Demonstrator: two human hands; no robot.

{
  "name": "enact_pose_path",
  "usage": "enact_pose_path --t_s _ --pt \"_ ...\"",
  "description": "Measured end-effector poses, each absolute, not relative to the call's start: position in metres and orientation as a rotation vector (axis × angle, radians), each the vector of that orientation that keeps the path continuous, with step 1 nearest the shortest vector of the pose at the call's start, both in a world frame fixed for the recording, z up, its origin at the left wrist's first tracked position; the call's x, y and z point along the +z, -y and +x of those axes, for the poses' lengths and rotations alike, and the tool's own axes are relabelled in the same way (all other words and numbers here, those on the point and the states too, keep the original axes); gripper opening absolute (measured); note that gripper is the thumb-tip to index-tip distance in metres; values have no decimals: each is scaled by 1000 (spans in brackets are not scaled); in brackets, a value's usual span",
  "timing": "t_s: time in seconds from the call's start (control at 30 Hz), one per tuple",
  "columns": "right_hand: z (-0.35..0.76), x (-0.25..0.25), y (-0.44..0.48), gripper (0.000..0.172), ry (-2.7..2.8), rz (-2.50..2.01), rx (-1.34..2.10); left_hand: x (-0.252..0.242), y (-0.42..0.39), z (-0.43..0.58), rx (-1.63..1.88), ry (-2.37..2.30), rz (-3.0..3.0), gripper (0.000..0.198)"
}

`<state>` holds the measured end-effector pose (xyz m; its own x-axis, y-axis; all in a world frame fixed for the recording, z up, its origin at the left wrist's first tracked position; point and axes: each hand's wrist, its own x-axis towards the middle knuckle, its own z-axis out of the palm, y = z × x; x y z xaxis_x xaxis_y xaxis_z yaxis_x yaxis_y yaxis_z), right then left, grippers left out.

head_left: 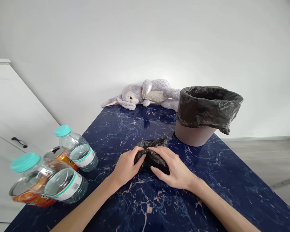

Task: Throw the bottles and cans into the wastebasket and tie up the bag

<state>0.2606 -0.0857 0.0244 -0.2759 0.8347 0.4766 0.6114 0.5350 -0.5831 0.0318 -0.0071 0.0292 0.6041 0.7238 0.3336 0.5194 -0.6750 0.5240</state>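
Observation:
A crumpled black plastic bag (pixel 157 161) lies bunched on the blue marbled table (pixel 145 206), in the middle. My left hand (pixel 127 166) grips its left side, thumb and fingers closed on the plastic. On the other side, my right hand (pixel 175 167) wraps over the bag, with the thumb at the near edge and the fingers on top. A loose end of the bag sticks out beyond my fingertips. Further right stands a brownish bin (pixel 194 133), with a black liner (pixel 207 109) folded over its rim.
At the left are two clear bottles, the far bottle (pixel 77 146) and the near bottle (pixel 65 185), both with turquoise caps. Orange cans, one far (pixel 67 158) and one near (pixel 36 196), stand by them. A plush rabbit (pixel 145 93) lies against the wall; a white cabinet (pixel 16 109) is at left.

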Motion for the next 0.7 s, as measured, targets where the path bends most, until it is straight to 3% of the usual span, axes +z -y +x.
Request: enact_pose_path --t_s 0.27,0.5,0.6,0.7 --pt "256 4 74 30 1648 -1436 504 31 10 36 620 -1028 2041 34" --pt "258 -1 69 28 1515 -1542 514 28 -6 27 957 -1250 2565 28" --pt "256 -1 69 29 1506 -1568 487 38 7 33 1334 -1048 2656 19" --pt "254 -1 70 27 1514 -1560 440 41 25 43 1188 -716 2748 28"
